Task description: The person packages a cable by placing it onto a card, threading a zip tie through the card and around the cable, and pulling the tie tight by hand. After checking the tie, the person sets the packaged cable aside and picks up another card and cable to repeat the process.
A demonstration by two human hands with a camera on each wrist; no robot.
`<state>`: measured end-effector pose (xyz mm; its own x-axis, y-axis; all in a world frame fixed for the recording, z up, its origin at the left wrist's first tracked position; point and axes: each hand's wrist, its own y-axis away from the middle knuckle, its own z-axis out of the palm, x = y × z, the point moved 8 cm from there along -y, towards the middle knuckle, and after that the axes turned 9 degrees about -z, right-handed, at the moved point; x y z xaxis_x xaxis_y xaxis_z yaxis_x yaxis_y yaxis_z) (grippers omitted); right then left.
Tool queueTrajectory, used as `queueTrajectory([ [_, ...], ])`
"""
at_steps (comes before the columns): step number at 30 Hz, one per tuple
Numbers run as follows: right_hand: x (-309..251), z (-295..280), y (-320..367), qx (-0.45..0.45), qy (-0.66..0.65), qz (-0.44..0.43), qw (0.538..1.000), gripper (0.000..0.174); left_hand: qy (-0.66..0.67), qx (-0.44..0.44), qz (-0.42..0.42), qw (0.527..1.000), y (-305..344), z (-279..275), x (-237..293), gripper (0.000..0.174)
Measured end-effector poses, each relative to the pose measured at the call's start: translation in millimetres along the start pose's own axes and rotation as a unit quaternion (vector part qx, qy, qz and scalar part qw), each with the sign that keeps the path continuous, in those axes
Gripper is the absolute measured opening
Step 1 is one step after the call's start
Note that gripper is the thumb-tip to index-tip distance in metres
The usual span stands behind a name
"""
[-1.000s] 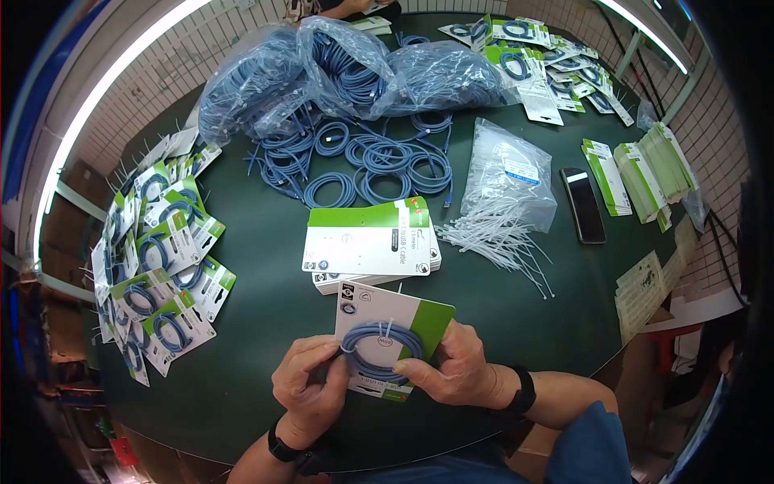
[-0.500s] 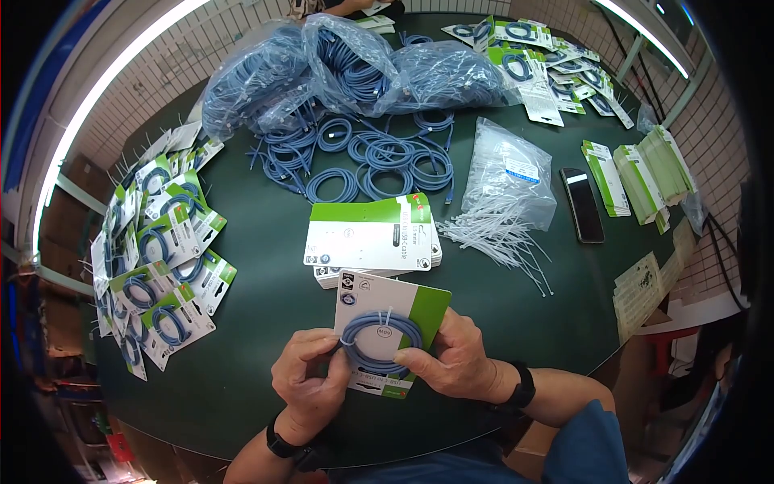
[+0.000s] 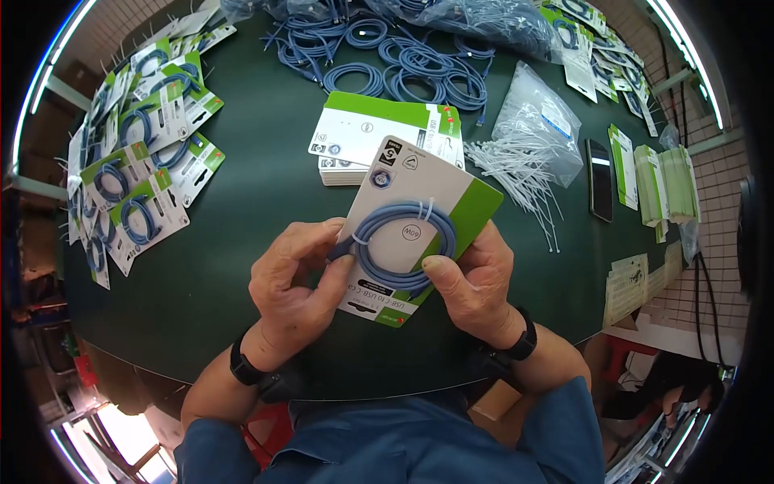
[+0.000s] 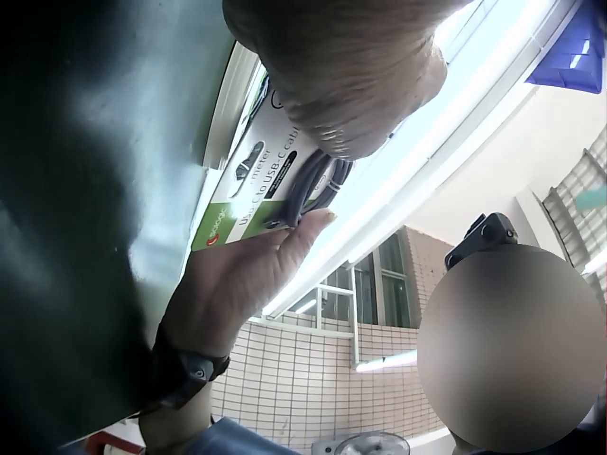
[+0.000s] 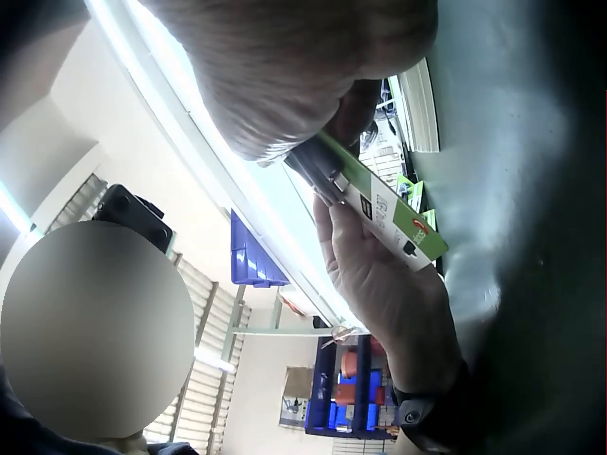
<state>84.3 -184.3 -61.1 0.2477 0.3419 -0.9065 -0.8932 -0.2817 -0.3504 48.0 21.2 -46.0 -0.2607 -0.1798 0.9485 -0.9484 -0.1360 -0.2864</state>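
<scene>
In the head view a white and green card [image 3: 387, 181] is held up over the table's near side, a blue coiled cable [image 3: 364, 234] lying on its face with white ties around the coil. My left hand [image 3: 294, 278] pinches the cable's tied left side between thumb and fingers at the card's edge. My right hand [image 3: 476, 282] grips the card's right edge, thumb on the coil and fingers behind. Both wrist views show the card edge-on or tilted, between the left hand [image 5: 394, 294] and the right hand [image 4: 232, 284].
Behind the card stands a stack of cards [image 3: 343, 175]. Loose coiled cables [image 3: 355, 79] lie farther back. White ties [image 3: 516, 173] spill from a clear bag [image 3: 536, 121], beside a phone [image 3: 600, 181]. Carded cables [image 3: 137, 218] are heaped at the left, with more at the back right.
The head view has tilted down and shifted, so the table's things appear higher. Both hands still hold the card and coil, which now look larger and turned a little clockwise.
</scene>
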Motion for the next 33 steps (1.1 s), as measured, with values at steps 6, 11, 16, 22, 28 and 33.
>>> queueTrajectory([
  [6,-5,-2,-2,-0.01,0.001,-0.024,1.0,0.052,0.062,0.007,-0.005,0.998,2,1,-3,0.038],
  [11,0,-4,-1,0.012,0.003,0.025,1.0,0.057,0.069,-0.023,0.018,0.997,0,1,1,0.035],
  [16,4,-8,-2,0.008,-0.028,0.016,0.999,0.052,0.077,-0.033,0.015,0.996,1,1,2,0.035],
  [22,0,-2,-7,0.002,-0.024,0.019,1.0,0.051,0.216,-0.061,-0.129,0.966,-6,10,-6,0.039],
  [28,10,3,-6,-0.06,0.011,0.085,0.995,0.054,0.22,-0.147,-0.266,0.927,-1,20,-28,0.037],
  [33,12,2,-9,-0.064,0.039,0.084,0.994,0.045,0.182,-0.159,-0.276,0.93,1,20,-36,0.027],
])
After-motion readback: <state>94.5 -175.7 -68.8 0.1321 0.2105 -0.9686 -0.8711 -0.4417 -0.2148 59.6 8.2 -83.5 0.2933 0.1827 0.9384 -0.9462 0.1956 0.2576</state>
